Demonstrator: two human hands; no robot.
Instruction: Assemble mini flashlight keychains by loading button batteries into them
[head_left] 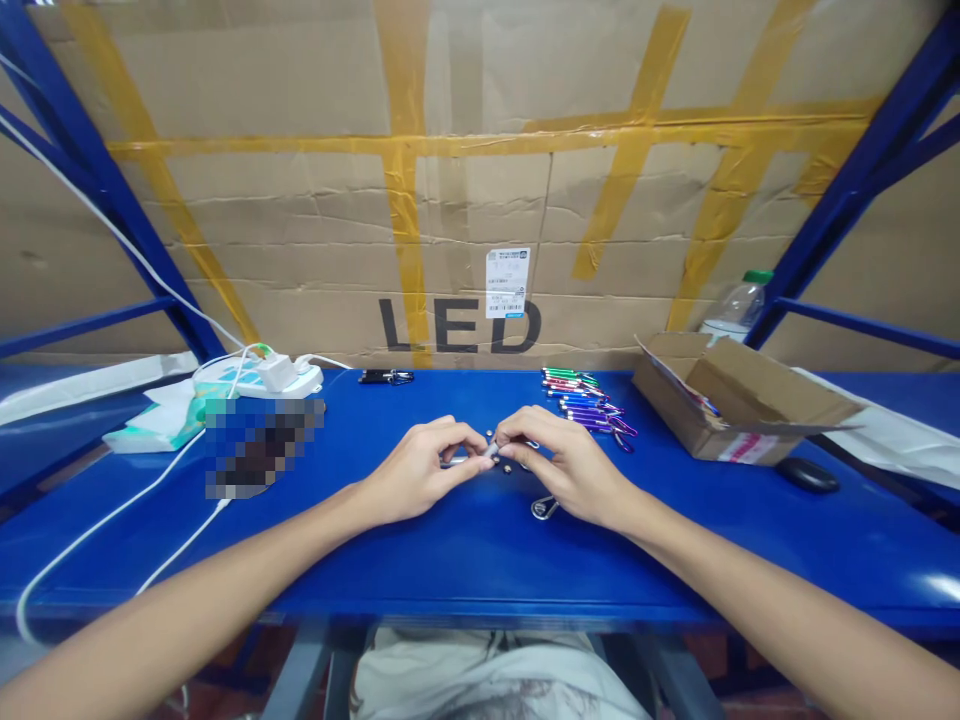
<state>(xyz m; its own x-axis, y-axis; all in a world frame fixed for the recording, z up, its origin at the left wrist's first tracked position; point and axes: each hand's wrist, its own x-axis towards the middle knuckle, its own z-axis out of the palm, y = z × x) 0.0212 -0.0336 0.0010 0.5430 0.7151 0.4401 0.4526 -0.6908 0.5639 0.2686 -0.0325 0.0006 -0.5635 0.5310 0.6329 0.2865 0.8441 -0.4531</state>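
Over the middle of the blue table, my left hand point(433, 463) and my right hand point(559, 455) meet, fingertips closed on a slim silver tube point(490, 451). The left fingers pinch its left part; the right fingertips pinch its other end. Just beneath lie several small round dark pieces point(508, 469), too small to name. A silver carabiner point(543, 508) rests beside my right hand, partly covered by it. Beyond that hand is a row of slim metallic tubes with carabiner clips point(585, 402), in green, red, blue and purple.
Black clipped tubes point(386, 377) lie at the table's back edge. An open cardboard box point(739, 400), a black mouse point(807, 475) and a plastic bottle point(739, 305) stand right. Left are a power strip point(300, 378), white cables point(97, 525), a tissue pack point(161, 420) and a blurred-out object point(262, 450).
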